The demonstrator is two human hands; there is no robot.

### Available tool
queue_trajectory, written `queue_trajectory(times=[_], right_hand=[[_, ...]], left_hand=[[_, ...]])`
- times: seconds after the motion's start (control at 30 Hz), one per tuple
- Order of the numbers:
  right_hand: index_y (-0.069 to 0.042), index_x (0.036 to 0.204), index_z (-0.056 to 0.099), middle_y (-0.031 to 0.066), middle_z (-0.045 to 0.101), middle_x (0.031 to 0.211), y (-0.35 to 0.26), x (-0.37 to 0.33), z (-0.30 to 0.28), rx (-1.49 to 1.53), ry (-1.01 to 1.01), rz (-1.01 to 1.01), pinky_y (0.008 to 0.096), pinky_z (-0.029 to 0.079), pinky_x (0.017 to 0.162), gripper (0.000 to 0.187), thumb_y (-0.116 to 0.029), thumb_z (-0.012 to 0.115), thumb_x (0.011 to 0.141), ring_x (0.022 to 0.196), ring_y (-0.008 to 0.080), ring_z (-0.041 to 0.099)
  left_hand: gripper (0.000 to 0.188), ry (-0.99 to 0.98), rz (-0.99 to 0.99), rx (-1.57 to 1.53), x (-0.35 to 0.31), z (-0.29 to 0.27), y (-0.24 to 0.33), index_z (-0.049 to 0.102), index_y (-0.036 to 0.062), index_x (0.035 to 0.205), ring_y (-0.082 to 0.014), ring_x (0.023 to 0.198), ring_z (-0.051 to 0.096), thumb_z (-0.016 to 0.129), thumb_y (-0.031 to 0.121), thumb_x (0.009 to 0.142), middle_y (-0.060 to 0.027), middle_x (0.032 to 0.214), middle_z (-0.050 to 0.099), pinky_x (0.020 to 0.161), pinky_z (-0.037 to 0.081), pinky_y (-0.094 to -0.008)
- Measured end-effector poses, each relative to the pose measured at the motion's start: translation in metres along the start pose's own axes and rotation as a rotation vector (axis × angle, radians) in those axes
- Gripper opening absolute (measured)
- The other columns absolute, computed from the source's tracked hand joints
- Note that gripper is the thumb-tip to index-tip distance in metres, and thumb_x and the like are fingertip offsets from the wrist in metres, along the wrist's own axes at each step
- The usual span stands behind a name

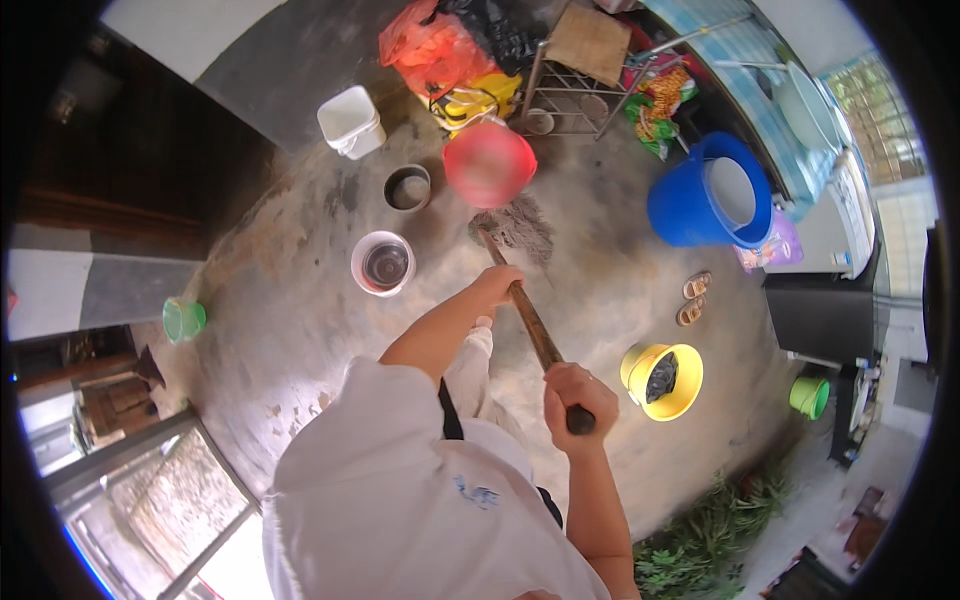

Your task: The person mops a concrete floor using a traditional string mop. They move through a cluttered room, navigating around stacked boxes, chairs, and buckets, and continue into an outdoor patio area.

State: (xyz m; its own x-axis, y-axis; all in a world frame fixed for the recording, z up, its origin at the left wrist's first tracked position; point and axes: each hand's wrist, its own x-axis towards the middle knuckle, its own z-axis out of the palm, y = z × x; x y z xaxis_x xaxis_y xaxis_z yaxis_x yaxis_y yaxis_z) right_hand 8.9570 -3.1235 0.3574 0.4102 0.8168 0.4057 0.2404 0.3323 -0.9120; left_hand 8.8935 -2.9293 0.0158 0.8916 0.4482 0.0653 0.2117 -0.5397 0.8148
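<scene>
Both of my hands are wrapped round the long wooden handle of a mop [530, 325]. My left hand [496, 285] grips it partway down the shaft, farther from me. My right hand [581, 402] closes round it near the dark top end, close to my body. The grey stringy mop head [521, 229] lies spread on the concrete floor ahead of me. Just beyond it is a red bucket [490, 165], its inside blurred. A white bucket [383, 264] with dark contents stands left of the shaft, and a dark round pot [408, 188] sits behind that.
A square white bucket [351, 122], red plastic bags [432, 48] and a metal rack [575, 85] stand at the back. Rightward are a big blue bucket [690, 200], sandals [695, 298] and a yellow bucket [680, 383]. Green plants [710, 535] lie near right; a green bucket [183, 320] is left.
</scene>
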Motion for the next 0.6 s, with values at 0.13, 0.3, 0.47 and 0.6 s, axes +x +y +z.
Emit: queue_trajectory(times=[0.13,0.3,0.47,0.6], right_hand=[[-0.003,0.065,0.048,0.0089,0.055,0.062,0.019,0.03,-0.045,0.108,0.013,0.06,0.0426,0.052,0.065,0.018,0.003,0.058,0.078,0.055,0.0215,0.053],[-0.004,0.062,0.046,0.0092,0.055,0.058,0.019,0.082,-0.08,0.17,-0.133,0.206,0.0392,0.049,0.06,0.023,-0.003,0.062,0.078,0.052,0.021,0.052],[-0.004,0.059,0.045,0.0099,0.054,0.056,0.042,0.12,-0.08,0.37,-0.34,0.261,0.0392,0.048,0.058,0.023,0.0,0.062,0.073,0.05,0.0216,0.05],[-0.001,0.064,0.05,0.0098,0.055,0.06,0.087,0.089,-0.075,0.508,-0.48,0.429,0.0423,0.05,0.068,0.015,0.003,0.06,0.073,0.055,0.0224,0.052]], left_hand=[[0.02,0.229,0.003,-0.059,0.034,0.025,0.019,0.058,0.0086,0.074,-0.0324,0.076,0.058,0.074,0.02,0.072,-0.0101,0.076,0.059,0.068,0.047,-0.0378],[0.019,0.345,-0.168,-0.088,0.029,0.045,0.028,0.057,0.0077,0.075,-0.0303,0.078,0.058,0.073,0.016,0.07,-0.0105,0.077,0.06,0.069,0.047,-0.0395],[0.015,0.479,-0.522,-0.177,-0.028,0.031,0.078,0.058,0.0087,0.08,-0.0329,0.085,0.058,0.067,0.009,0.068,-0.0111,0.084,0.06,0.073,0.047,-0.04],[0.017,0.475,-0.852,-0.256,-0.118,0.089,0.049,0.062,0.0095,0.087,-0.0289,0.106,0.058,0.068,0.01,0.072,-0.0108,0.101,0.064,0.087,0.047,-0.0381]])
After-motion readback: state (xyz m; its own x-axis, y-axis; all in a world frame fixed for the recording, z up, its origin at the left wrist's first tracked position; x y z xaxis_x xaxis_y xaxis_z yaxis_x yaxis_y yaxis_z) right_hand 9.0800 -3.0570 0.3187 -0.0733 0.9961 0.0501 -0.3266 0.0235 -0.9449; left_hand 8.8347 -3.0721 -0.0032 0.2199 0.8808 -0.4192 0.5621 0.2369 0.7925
